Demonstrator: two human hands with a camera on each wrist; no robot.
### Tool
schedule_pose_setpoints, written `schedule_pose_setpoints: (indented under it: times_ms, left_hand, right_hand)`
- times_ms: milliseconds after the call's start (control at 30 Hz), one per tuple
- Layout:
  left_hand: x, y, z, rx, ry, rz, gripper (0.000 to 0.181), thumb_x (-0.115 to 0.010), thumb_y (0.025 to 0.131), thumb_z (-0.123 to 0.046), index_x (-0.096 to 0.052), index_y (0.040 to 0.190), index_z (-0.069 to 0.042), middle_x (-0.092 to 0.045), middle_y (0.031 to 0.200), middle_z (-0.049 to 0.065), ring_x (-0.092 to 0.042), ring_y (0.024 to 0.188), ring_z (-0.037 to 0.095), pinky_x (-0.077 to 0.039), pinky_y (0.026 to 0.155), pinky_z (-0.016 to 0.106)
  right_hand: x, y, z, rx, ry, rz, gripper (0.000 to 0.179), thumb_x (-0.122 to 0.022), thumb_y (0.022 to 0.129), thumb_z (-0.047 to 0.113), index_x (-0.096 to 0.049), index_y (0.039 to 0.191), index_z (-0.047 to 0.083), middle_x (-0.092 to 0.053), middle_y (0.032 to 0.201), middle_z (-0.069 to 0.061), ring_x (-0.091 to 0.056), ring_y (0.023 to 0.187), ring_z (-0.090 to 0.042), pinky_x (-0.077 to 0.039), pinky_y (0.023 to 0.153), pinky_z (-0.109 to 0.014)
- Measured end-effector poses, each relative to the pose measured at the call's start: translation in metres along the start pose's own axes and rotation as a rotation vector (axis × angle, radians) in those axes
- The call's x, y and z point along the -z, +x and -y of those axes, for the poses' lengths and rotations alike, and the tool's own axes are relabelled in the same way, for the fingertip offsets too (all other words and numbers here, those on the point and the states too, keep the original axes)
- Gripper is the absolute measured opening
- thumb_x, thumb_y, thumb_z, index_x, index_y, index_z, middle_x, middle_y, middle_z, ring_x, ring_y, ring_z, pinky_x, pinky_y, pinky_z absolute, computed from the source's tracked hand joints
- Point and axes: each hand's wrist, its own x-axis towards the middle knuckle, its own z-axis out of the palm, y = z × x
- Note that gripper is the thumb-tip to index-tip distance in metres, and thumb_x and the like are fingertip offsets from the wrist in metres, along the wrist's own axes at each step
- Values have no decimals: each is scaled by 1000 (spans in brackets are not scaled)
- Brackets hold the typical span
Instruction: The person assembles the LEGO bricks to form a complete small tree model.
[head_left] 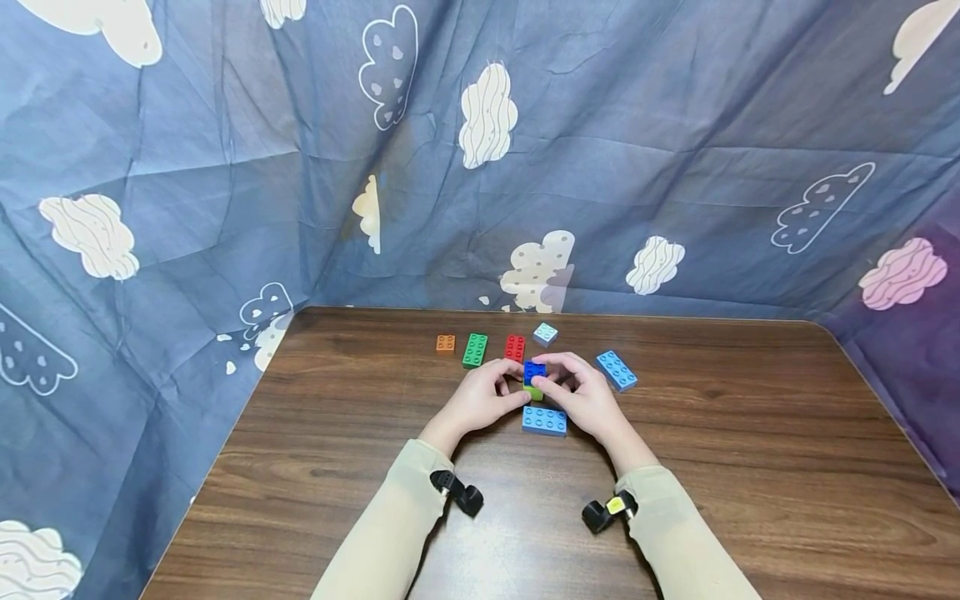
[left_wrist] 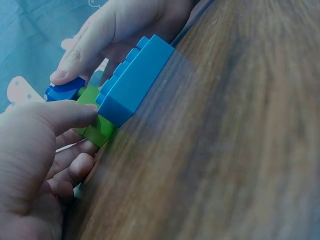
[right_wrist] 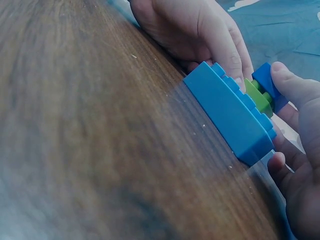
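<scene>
My left hand (head_left: 480,398) holds the lime green brick piece (head_left: 533,393) low down, its thumb and fingers on either side. With thumb and fingers my right hand (head_left: 583,393) pinches a dark blue brick (head_left: 534,371) on top of the green. In the right wrist view the dark blue brick (right_wrist: 266,82) tilts, and green studs show beneath it. A seam crosses the lime green piece (left_wrist: 100,131) in the left wrist view. Right in front of both hands lies a light blue brick (head_left: 544,421), long and studded, hiding part of the green in the right wrist view.
Behind the hands lie an orange brick (head_left: 446,342), a green brick (head_left: 475,350), a red brick (head_left: 514,347) and a pale blue brick (head_left: 545,334). Another blue brick (head_left: 617,370) sits to the right. A cloud-patterned cloth (head_left: 600,167) hangs beyond the wooden table (head_left: 750,433).
</scene>
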Motion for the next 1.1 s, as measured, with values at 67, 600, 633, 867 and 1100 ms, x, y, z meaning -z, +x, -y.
schedule_pose_setpoints:
  times_ms: [67, 600, 633, 867, 1100]
  left_hand:
    - [0, 0, 0, 1, 0, 0, 34, -81, 100, -22, -72, 129, -6, -73, 117, 7, -60, 80, 9, -52, 76, 27]
    - [0, 0, 2, 2, 2, 7, 33, -79, 103, -25, -72, 130, -9, -73, 117, 4, -60, 83, 8, -53, 77, 26]
    - [0, 0, 2, 4, 2, 8, 33, -79, 103, -25, -72, 131, -9, -73, 117, 4, -60, 83, 8, -53, 77, 26]
    - [0, 0, 3, 6, 6, 8, 33, -79, 103, -25, -72, 131, -8, -72, 117, 5, -60, 83, 8, -53, 77, 26]
    - [0, 0, 2, 12, 13, 9, 34, -79, 103, -25, -72, 132, -9, -72, 116, 3, -60, 84, 9, -52, 78, 26]
  right_hand:
    - [0, 0, 0, -3, -3, 1, 30, -80, 102, 16, -75, 132, 15, -72, 106, -5, -65, 90, -18, -52, 73, -24]
    - [1, 1, 3, -16, -18, 6, 30, -81, 102, 19, -76, 132, 17, -70, 106, -3, -62, 88, -17, -50, 73, -26]
    - [1, 0, 3, -17, -18, 7, 30, -81, 102, 19, -76, 131, 18, -70, 106, -2, -62, 88, -17, -50, 73, -25]
    - [0, 1, 3, 1, -18, 7, 30, -82, 101, 17, -77, 130, 17, -71, 105, -2, -63, 86, -17, -52, 73, -26]
    - [1, 1, 2, 8, -24, 5, 29, -82, 101, 17, -77, 130, 18, -70, 103, -2, -62, 86, -17, -51, 72, -26]
